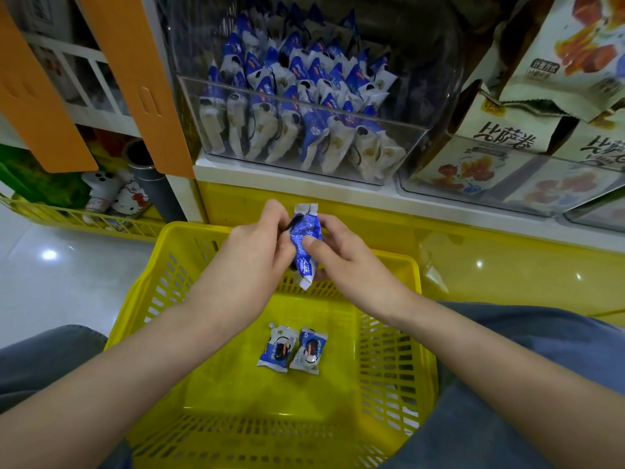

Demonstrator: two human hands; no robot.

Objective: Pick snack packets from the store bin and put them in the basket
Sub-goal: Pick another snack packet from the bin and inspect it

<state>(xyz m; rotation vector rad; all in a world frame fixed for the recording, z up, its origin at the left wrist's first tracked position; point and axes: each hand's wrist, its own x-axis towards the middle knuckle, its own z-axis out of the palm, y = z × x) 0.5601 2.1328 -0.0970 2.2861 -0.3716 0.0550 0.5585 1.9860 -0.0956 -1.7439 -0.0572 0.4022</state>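
A blue and white snack packet is held upright above the far rim of the yellow basket. My left hand pinches its left edge and my right hand grips its right side, thumb on its face. Two more packets lie side by side on the basket floor. Beyond the hands, a clear store bin on the shelf holds several of the same packets.
A second clear bin with cream snack boxes stands to the right of the first. Orange panels and a yellow wire rack with toys are at the left. My knees in blue jeans flank the basket.
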